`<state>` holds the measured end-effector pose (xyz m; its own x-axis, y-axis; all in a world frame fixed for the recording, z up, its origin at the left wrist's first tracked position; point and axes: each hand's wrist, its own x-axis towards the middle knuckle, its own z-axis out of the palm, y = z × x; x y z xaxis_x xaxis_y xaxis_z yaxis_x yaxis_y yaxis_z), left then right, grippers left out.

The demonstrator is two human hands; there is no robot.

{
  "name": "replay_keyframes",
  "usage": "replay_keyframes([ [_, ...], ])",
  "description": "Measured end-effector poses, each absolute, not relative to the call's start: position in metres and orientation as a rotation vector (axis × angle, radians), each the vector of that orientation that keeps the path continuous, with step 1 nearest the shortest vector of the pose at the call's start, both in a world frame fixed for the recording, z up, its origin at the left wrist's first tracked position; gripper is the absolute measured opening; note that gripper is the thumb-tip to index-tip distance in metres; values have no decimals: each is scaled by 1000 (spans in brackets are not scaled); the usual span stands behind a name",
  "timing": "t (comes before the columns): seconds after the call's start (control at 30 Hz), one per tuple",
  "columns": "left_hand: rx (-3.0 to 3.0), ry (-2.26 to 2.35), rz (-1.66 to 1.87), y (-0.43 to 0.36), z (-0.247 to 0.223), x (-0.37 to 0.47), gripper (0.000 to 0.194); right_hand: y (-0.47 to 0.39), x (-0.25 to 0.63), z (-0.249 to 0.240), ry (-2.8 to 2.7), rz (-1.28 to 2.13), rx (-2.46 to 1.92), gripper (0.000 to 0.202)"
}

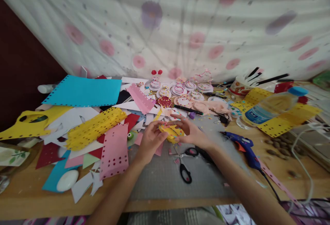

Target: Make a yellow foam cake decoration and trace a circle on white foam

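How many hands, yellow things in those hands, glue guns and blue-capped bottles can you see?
Hands: 2 (left hand, right hand)
Yellow thing in those hands: 1
Glue gun: 1
Blue-capped bottle: 1
Total: 5

this looks like a small craft corner, quite possibly in a home, though the room beyond cannot be told. a wooden table (18, 202) runs across the lower frame, with a grey cutting mat (154, 182) at lower centre, scissors (183, 156) on it and a blue glue gun (246, 147) at right. punched turquoise card (84, 90) and paper offcuts crowd the left. a soft, flower-patterned curtain (152, 42) fills the upper frame, more domestic than workshop-like.
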<state>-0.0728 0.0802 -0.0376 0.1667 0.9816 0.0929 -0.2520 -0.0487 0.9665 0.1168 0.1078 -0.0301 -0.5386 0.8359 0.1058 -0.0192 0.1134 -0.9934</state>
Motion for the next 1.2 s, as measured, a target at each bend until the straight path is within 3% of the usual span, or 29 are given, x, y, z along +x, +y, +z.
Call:
replay_keyframes([
  [0.1,1171,919,1333,88,-46,-70,42,106,107,-41,-1603,1195,-958,78],
  [0.23,1269,1022,1417,92,-57,-70,48,93,93,-50,-1335,602,-1168,34],
  [0.37,1359,1004,1388,90,-65,-72,47,78,84,-43,-1651,407,-1120,33],
  [0.57,1442,876,1315,88,-69,-70,39,77,81,-44,-1788,458,-1134,41],
  [1.2,1313,778,1358,89,-61,-62,32,77,87,-44,-1773,430,-1144,28],
])
